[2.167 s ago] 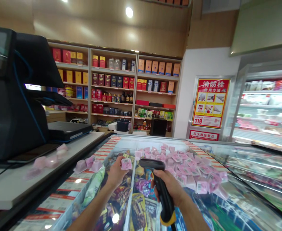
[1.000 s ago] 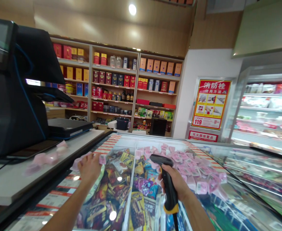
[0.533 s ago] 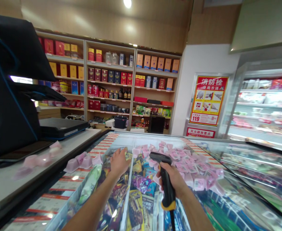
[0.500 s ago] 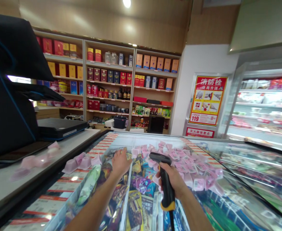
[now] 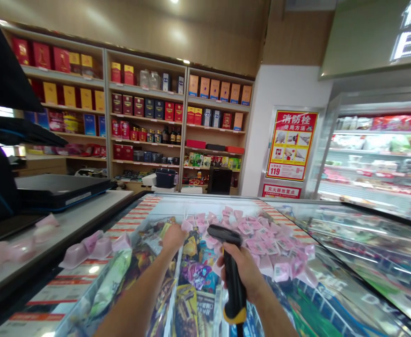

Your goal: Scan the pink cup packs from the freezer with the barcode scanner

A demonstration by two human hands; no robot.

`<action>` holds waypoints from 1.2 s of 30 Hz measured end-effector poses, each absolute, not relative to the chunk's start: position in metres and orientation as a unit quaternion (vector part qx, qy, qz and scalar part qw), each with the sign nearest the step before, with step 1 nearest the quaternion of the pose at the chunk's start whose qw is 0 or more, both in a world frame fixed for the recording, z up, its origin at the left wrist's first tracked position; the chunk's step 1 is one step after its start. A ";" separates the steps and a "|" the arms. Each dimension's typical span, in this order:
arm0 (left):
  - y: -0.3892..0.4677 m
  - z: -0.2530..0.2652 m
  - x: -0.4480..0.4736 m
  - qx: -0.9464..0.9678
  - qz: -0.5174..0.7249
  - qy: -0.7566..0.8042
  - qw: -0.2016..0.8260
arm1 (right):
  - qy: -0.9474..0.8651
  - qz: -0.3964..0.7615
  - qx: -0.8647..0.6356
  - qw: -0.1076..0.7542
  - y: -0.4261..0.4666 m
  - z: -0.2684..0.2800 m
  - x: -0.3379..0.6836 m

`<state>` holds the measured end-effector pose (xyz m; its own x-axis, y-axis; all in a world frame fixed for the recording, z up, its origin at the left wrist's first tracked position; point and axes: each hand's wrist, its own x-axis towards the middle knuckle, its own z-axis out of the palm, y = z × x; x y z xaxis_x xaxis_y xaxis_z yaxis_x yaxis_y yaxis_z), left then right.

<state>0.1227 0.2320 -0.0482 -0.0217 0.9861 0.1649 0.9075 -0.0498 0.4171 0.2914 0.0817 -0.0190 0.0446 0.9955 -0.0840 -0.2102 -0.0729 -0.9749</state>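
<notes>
My right hand [image 5: 242, 267] is wrapped round the grip of a black and yellow handheld barcode scanner [image 5: 231, 276]. The scanner head points forward and left, over a heap of small pink plastic cups [image 5: 261, 238] with white labels. My left hand [image 5: 173, 238] reaches over the chest freezer, right beside a pink cup at the heap's left end [image 5: 187, 225]. Its fingers are blurred and mostly hidden, so I cannot tell whether they grip that cup. Below both hands lie colourful ice cream packets [image 5: 196, 274] in the freezer.
More pink cups [image 5: 102, 247] stand on the freezer's left rim, and several others on the white counter [image 5: 117, 199] beside a black checkout machine [image 5: 61, 189]. Shelves of boxed goods [image 5: 145, 119] line the back wall. A refrigerated display [image 5: 377, 159] stands right.
The view has swung slightly right. My left hand has moved a little right, closer to the end cup, and its fingers are less visible. The scanner stays in my right hand.
</notes>
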 end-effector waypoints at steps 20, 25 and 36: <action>0.194 -0.056 0.068 0.720 0.348 0.591 0.107 | -0.421 0.618 -0.443 0.495 0.073 -0.014 0.274; 0.186 -0.056 0.061 0.732 0.322 0.595 0.085 | -0.421 0.622 -0.436 0.496 0.076 -0.017 0.275; 0.174 -0.055 0.026 0.676 0.249 0.689 -0.079 | -0.414 0.609 -0.443 0.512 0.080 -0.022 0.283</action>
